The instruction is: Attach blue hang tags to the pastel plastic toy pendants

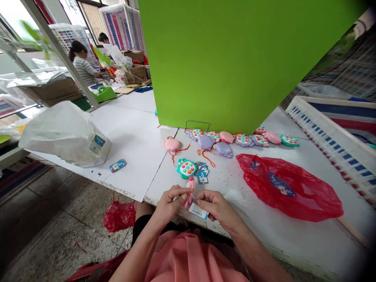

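At the near edge of the white table (293,235) my left hand (170,201) and my right hand (214,205) meet, both pinched closed. Between them is a small pink toy (190,184) and a blue-and-white paper tag (198,211) hanging under my right fingers. Just beyond lies a green toy with coloured buttons (186,168) and a small heap of blue tags (202,173). A pink toy with an orange cord (172,145) lies further left. A row of several purple, pink and green toys (235,139) lines the foot of the green board (235,58).
A red plastic bag (290,186) lies right of my hands, a white plastic bag (66,133) far left with a loose blue tag (118,165) beside it. A white crate (331,133) stands at the right. Another red bag (119,215) lies on the floor. Two people work at the far back left.
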The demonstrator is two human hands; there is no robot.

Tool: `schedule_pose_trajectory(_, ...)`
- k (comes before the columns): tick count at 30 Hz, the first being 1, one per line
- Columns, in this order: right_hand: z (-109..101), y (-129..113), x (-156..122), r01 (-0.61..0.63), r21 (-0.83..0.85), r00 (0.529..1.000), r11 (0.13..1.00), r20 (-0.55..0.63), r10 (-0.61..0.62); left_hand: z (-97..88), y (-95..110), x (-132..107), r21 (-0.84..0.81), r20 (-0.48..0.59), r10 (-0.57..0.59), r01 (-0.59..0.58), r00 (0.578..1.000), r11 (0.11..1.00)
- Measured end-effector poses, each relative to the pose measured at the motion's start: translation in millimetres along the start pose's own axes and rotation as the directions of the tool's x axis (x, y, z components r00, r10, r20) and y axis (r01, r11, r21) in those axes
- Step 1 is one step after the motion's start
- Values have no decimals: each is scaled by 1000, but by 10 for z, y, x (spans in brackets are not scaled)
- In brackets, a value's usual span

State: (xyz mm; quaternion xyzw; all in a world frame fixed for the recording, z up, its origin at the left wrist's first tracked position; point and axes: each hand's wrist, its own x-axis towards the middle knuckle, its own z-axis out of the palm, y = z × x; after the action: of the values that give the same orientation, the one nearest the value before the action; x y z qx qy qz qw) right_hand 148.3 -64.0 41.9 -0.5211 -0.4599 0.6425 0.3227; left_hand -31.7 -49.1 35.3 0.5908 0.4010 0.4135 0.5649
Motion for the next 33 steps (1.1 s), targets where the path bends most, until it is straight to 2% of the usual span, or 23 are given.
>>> schedule_pose_trajectory(5,11,-26,-13,-4,-9,1000,1000,4,4,30,45,6,260,109,116,-141,987,955)
schedule_pose_trajectory(9,47,-56,-5,47,52,998,998,-53,-44,44,126,69,498,128,245,-276,961,822)
schedule_pose_trajectory(11,77,-72,0,68,99,995,993,-83,-60,41,168,112,624,144,353,-361,925,693)
schedule_pose_trajectory(14,134,-84,6,71,204,992,976,-121,-47,24,238,160,731,230,491,-482,841,483)
schedule_pose_trajectory(17,184,-80,15,90,276,990,957,-126,-56,1,322,187,729,325,534,-567,780,383)
schedule_pose_trajectory(19,206,-75,25,96,290,992,952,-101,-70,-10,376,206,705,345,532,-587,773,397)
schedule_pose_trajectory(22,219,-74,53,104,335,994,937,-77,-82,-19,445,228,664,327,529,-589,783,461)
schedule_pose_trajectory(25,212,-88,87,112,461,993,880,-70,-90,-32,502,202,636,249,543,-558,802,532)
schedule_pose_trajectory(28,188,-108,115,84,579,996,811,-79,-46,-65,512,105,623,162,552,-518,818,586)
schedule_pose_trajectory(30,170,-114,129,70,625,995,778,-95,-14,-87,472,24,622,155,571,-529,806,577)
schedule_pose_trajectory(33,159,-112,146,90,686,994,722,-108,-22,-72,363,-69,638,258,570,-581,780,506)
